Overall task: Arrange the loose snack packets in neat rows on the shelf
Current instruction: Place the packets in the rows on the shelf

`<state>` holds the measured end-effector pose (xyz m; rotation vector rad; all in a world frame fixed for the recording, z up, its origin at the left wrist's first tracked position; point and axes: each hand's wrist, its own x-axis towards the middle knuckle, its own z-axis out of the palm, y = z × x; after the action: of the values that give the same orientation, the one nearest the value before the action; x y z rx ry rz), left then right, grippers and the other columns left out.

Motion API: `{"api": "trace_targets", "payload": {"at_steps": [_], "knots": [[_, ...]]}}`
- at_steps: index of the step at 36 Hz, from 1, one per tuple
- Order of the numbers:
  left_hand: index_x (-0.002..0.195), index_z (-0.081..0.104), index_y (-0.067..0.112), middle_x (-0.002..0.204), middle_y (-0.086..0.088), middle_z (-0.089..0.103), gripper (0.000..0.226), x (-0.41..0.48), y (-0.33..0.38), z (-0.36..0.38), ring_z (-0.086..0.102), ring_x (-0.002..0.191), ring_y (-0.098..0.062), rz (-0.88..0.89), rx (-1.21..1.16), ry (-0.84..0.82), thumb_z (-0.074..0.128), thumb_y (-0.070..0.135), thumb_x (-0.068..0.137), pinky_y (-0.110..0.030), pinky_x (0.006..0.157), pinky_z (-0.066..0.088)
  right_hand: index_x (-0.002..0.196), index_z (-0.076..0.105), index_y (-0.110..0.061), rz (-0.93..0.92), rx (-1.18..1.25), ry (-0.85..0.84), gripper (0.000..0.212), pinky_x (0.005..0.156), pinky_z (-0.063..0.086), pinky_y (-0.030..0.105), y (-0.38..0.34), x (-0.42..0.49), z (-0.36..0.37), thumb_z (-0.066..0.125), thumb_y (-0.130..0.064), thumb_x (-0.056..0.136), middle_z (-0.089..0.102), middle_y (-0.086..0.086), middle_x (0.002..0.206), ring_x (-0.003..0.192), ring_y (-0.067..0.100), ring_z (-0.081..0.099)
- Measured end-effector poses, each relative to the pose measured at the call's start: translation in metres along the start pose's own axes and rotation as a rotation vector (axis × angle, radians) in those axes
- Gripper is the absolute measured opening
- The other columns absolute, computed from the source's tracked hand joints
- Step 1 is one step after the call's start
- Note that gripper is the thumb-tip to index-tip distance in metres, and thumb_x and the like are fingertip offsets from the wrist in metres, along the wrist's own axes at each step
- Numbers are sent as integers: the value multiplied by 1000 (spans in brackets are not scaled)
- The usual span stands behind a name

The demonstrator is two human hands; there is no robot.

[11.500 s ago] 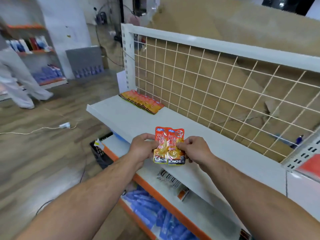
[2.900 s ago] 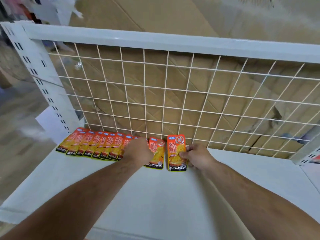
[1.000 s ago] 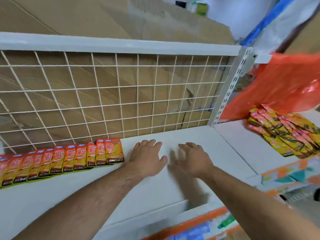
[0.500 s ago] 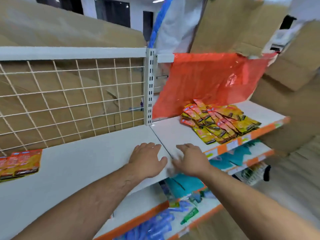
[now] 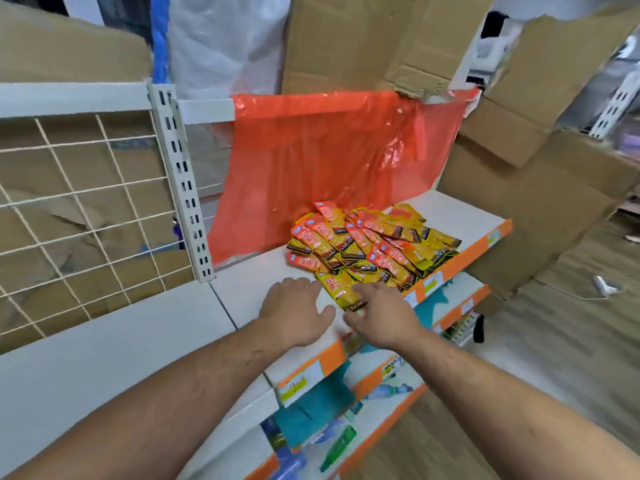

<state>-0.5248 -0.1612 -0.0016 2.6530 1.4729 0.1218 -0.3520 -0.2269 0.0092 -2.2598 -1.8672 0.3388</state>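
Packets sit heaped on the shelf at centre right of the frame, and the sheet hangs just behind them. Left of the sheet stands the post, and left of that the grid runs to the frame's edge. Cardboard fills the upper right, behind the shelf. Both hands are low in the centre, before the heap: left hand flat over bare shelf, right hand beside it, at the nearest packet. Lower shelves show beneath.
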Motion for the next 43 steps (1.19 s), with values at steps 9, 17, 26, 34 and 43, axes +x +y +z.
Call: {"api": "trace_targets", "payload": {"at_steps": [9, 17, 26, 34, 43], "knots": [[139, 47, 22, 136, -4, 54, 61, 99, 10, -6, 44, 127, -26, 47, -39, 62, 39, 58, 91, -38, 105, 35, 143, 48, -23, 63, -30, 81, 65, 103, 44, 39, 33, 78, -29, 61, -51, 86, 52, 7, 140, 132, 28, 44], [135, 50, 22, 131, -3, 55, 58, 158, 38, -3, 44, 123, -26, 56, -14, 134, 37, 57, 92, -40, 104, 38, 108, 65, -19, 32, -17, 139, 44, 86, 50, 38, 79, 131, -40, 52, -51, 81, 65, 9, 106, 107, 32, 58], [120, 57, 17, 122, -6, 57, 47, 212, 85, 0, 44, 121, -28, -55, 32, 148, 44, 53, 91, -43, 103, 38, 102, 70, -16, 20, 22, 175, 32, 78, 52, 38, 142, 200, -62, 52, -40, 94, 71, 11, 104, 103, 34, 64], [110, 63, 14, 112, -9, 61, 39, 241, 127, 5, 50, 111, -29, -165, 95, 207, 47, 43, 90, -38, 93, 40, 113, 64, -15, -110, -25, 22, 48, 88, 49, 40, 180, 259, -76, 46, -56, 94, 68, 15, 116, 113, 36, 60], [107, 64, 13, 106, -12, 61, 38, 241, 145, 16, 53, 106, -31, -343, 96, 190, 48, 42, 89, -38, 85, 46, 112, 63, -16, -263, -198, -114, 63, 86, 49, 38, 187, 281, -76, 66, -68, 77, 66, 8, 118, 113, 34, 58]]}}
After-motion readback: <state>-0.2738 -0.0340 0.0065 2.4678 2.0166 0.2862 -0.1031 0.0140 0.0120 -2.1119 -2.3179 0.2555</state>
